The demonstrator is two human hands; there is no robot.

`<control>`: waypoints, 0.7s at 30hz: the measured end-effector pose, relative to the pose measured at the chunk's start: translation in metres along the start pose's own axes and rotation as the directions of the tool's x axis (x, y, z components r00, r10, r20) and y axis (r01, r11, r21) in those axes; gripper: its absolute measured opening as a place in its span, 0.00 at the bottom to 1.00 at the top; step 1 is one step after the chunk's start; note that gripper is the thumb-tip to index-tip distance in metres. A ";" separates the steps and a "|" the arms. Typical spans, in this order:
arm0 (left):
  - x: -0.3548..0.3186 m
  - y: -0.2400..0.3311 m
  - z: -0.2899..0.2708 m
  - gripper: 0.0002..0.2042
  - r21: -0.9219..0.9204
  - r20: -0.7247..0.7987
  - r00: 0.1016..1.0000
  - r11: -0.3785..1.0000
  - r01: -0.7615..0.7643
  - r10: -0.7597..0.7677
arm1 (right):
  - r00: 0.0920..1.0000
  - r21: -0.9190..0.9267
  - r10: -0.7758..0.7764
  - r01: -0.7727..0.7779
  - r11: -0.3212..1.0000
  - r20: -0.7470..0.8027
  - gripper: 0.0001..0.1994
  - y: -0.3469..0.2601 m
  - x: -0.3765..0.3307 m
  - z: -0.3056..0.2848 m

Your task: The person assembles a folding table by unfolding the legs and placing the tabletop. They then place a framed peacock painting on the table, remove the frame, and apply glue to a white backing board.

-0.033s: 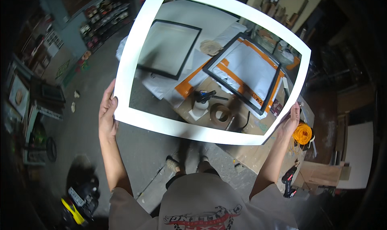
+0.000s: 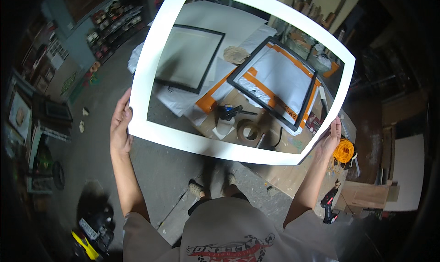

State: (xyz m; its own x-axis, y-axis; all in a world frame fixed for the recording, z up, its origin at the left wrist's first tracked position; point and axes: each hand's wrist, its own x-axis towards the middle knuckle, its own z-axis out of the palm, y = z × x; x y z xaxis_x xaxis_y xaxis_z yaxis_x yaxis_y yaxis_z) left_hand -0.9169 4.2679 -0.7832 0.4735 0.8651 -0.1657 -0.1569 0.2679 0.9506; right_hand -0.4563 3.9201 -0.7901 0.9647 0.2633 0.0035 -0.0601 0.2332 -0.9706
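I hold a large white mat board (image 2: 151, 78) with a big rectangular opening up in front of me. My left hand (image 2: 120, 124) grips its left edge and my right hand (image 2: 331, 138) grips its lower right corner. Through the opening I see a workbench (image 2: 284, 175) below. On it lie an empty black picture frame (image 2: 211, 62) on white paper and a second black frame (image 2: 261, 103) on a white panel edged with orange tape. A roll of tape (image 2: 249, 130) and a black hand tool (image 2: 229, 111) lie near the bench's front.
A coil of orange cord (image 2: 343, 151) sits at the bench's right end, with a red and black power tool (image 2: 328, 202) on the floor below. Shelves of small items (image 2: 110, 23) line the far left wall. A yellow and black machine (image 2: 87, 239) stands at lower left.
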 end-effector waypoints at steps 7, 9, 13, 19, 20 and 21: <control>0.179 0.024 0.115 0.38 -0.598 0.362 0.914 0.798 0.077 0.182 | 0.959 0.152 0.029 0.015 0.988 -0.282 0.13 0.040 0.083 -0.032; 0.215 0.031 0.146 0.38 -0.384 0.355 0.903 0.918 -0.097 0.244 | 0.916 0.167 0.083 -0.017 0.986 -0.393 0.15 0.063 0.101 -0.039; 0.247 0.001 0.165 0.32 -0.164 0.313 0.949 0.986 0.023 0.030 | 0.861 0.139 0.111 -0.048 0.989 -0.496 0.16 0.122 0.133 -0.047; 0.264 -0.102 0.111 0.26 0.219 0.052 0.946 0.928 0.301 -0.319 | 0.716 -0.007 0.085 -0.124 0.992 -0.692 0.12 0.220 0.157 -0.050; 0.270 -0.118 0.094 0.23 0.245 0.020 0.944 0.917 0.315 -0.330 | 0.753 -0.077 0.121 -0.222 0.972 -0.647 0.11 0.236 0.157 -0.054; 0.276 -0.134 0.077 0.21 0.285 -0.045 0.930 0.888 0.361 -0.364 | 0.756 -0.112 0.108 -0.233 0.966 -0.646 0.10 0.252 0.155 -0.058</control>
State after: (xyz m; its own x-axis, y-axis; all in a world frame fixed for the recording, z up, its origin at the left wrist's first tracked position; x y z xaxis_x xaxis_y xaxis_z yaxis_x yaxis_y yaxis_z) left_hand -0.6984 4.4378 -0.9361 0.4586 0.7266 -0.5117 0.2785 0.4293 0.8592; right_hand -0.3067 3.9658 -1.0485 0.8882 -0.3808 -0.2573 -0.2544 0.0588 -0.9653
